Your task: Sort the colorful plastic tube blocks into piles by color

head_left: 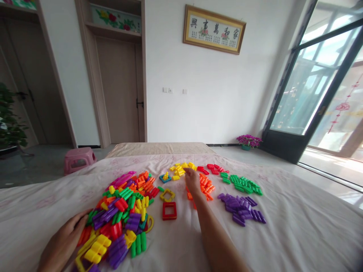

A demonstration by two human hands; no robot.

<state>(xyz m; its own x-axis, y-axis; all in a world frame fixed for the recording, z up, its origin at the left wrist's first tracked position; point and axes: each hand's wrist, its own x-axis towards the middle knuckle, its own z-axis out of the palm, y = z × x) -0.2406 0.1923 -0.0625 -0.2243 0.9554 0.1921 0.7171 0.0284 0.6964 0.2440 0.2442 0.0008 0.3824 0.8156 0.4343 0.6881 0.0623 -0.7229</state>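
Observation:
A large heap of mixed plastic pieces (121,211) lies on the left of the cloth. My left hand (66,238) rests against its left edge, the fingers close together; what they hold, if anything, is hidden. My right hand (192,179) reaches forward with curled fingers at the yellow pieces (179,170), and I cannot make out what is in them. Orange pieces (206,186) lie beside and under my right wrist. Red pieces (216,168), green pieces (246,184) and purple pieces (241,207) form separate groups to the right.
Between heap and right arm lie a red square frame (169,217), a yellow frame (167,195) and a blue piece with a yellow one on it (165,177). Beyond the cloth (283,226) stand a pink stool (79,160) and a flower pot (246,147).

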